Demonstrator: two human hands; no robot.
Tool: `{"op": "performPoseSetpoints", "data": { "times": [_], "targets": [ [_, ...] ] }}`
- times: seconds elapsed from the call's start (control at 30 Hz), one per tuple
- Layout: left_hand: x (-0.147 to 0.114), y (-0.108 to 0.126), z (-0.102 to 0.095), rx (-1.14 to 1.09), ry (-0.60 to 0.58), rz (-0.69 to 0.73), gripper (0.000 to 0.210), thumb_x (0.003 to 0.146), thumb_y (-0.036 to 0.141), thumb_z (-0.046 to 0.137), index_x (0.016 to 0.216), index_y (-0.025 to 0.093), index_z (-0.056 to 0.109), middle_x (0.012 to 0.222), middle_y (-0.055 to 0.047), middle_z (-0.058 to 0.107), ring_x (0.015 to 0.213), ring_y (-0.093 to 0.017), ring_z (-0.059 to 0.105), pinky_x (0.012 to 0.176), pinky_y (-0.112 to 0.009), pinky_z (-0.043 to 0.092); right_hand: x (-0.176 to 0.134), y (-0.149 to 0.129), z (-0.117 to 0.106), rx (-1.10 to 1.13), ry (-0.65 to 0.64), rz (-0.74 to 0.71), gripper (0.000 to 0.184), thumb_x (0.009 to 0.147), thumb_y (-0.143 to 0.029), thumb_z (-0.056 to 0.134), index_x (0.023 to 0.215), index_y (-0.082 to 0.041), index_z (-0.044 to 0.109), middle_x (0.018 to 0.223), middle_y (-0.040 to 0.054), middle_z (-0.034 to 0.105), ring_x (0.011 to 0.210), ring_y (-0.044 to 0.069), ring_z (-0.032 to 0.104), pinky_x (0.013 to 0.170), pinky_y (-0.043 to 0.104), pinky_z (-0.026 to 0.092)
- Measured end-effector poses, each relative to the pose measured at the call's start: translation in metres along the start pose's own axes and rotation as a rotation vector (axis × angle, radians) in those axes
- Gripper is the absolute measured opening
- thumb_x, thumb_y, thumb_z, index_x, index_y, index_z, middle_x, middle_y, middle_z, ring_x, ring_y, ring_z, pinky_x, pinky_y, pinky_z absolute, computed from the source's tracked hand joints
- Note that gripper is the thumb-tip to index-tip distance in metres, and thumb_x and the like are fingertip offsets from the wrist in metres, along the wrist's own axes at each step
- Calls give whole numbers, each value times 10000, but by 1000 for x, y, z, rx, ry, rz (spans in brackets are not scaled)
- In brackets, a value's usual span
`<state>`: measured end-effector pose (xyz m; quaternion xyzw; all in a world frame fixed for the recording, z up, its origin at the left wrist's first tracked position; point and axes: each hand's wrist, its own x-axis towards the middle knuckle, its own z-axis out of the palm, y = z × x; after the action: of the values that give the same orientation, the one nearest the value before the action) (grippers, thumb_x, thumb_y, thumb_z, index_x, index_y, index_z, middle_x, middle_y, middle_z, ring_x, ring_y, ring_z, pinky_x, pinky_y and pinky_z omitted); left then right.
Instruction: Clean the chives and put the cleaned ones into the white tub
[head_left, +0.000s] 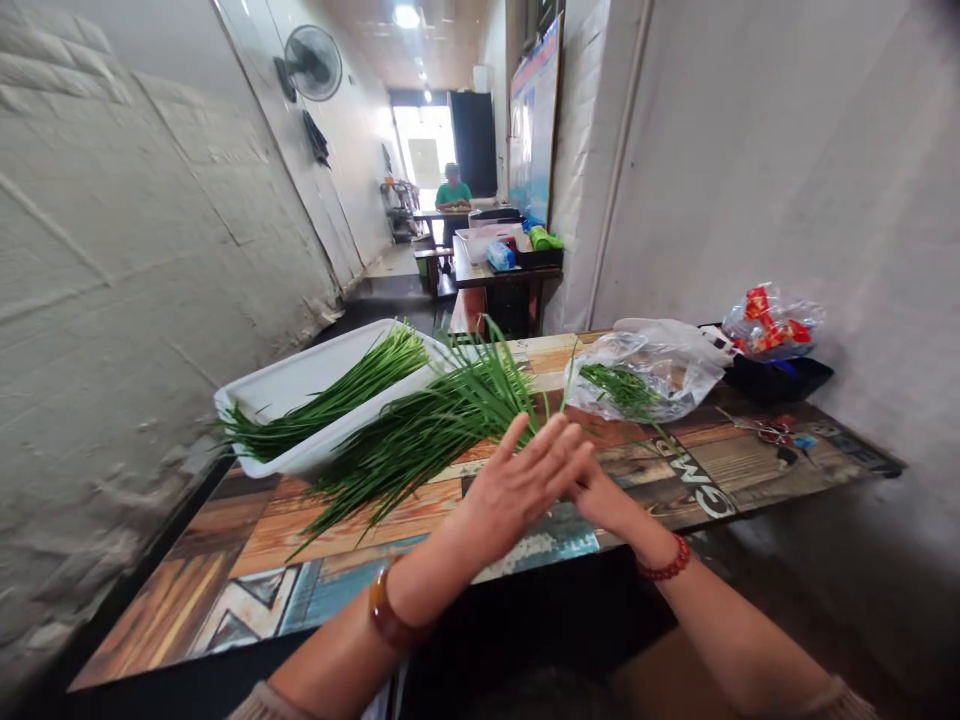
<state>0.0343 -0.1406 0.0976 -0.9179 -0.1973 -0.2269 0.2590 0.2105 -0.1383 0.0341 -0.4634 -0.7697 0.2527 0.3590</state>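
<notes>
My left hand point(517, 482), below an amber bangle, has its fingers stretched out flat and laid across my right hand. Most of my right hand point(600, 492) is hidden behind it; a red bead bracelet circles that wrist. Loose green chives point(491, 385) fan up and away from where the hands meet, and seem to be held in my right hand, though its fingers are covered. Just left of the hands, a big pile of chives point(420, 430) lies on the table. More chives point(352, 385) rest in a white plastic tub point(296, 375) beyond that pile.
On the wood-patterned table point(259, 535), a clear plastic bag point(675, 365) with green scraps sits to the right. Scissors point(772, 430) and a dark tray point(780, 378) with a red-printed bag point(772, 320) are farther right. Another person point(453, 190) sits at a back table.
</notes>
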Motion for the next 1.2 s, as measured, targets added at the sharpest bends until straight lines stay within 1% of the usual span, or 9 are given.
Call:
{"op": "performPoseSetpoints", "data": {
  "times": [0.17,0.33,0.47,0.53,0.63,0.7,0.8,1.03,1.2],
  "targets": [
    [-1,-27,1,0,-209,-57,262,968,158,398,1167,175,568,1026,-68,673,1162,-225,570,1175,-604,140,-15,-26,-20,-66,-99,-61,253,978,-324,386,753,-211,414,683,-9,519,633,136,480,607,271,380],
    [-6,-27,-12,-30,-49,-16,165,960,190,436,1006,190,594,1234,-95,611,1281,-238,489,1186,-574,140,-22,-55,-40,-46,-150,-100,266,987,-336,397,771,-199,469,706,2,551,643,138,497,610,271,370],
    [-8,-33,-18,-123,9,-124,195,936,118,418,923,179,603,926,-47,680,968,-174,636,1154,-501,281,-26,-77,-53,89,-135,-75,227,979,-355,443,992,-185,592,734,6,600,672,143,542,639,267,414],
    [-10,-41,-22,-257,124,-257,142,892,122,484,904,180,613,853,-45,677,855,-174,643,1078,-457,394,-29,-82,-60,239,-86,-49,294,971,-385,469,1165,-196,584,779,7,623,644,129,551,616,257,435],
    [-12,-56,-35,-611,465,-622,53,870,196,566,893,190,614,768,-33,657,762,-172,636,880,-370,519,-33,-77,-67,474,50,-43,401,961,-417,492,1311,-224,529,857,20,634,630,112,559,576,242,451],
    [-13,-65,-48,-943,750,-863,71,885,268,592,886,198,593,684,5,607,662,-142,610,771,-324,540,-34,-69,-68,554,142,-20,404,957,-418,506,1316,-237,539,865,22,631,642,109,565,560,230,449],
    [-16,-75,-64,-1391,1065,-1037,151,861,288,655,818,184,555,605,59,511,538,-86,535,709,-286,546,-34,-56,-64,612,230,56,362,948,-420,524,1257,-242,590,861,20,632,642,102,570,533,214,437],
    [-49,-74,-47,-1662,1286,-1367,244,975,183,459,738,149,508,548,73,441,462,-52,452,674,-254,535,-33,-33,-55,636,338,108,342,922,-434,563,1176,-218,641,863,31,650,682,113,586,563,224,464],
    [-59,-71,-30,-1747,1315,-1495,308,1004,189,383,708,155,460,532,78,410,443,-43,429,661,-224,518,-28,-23,-57,591,354,118,348,928,-445,550,1154,-197,645,862,39,652,700,119,585,568,227,463]
  ]
}}
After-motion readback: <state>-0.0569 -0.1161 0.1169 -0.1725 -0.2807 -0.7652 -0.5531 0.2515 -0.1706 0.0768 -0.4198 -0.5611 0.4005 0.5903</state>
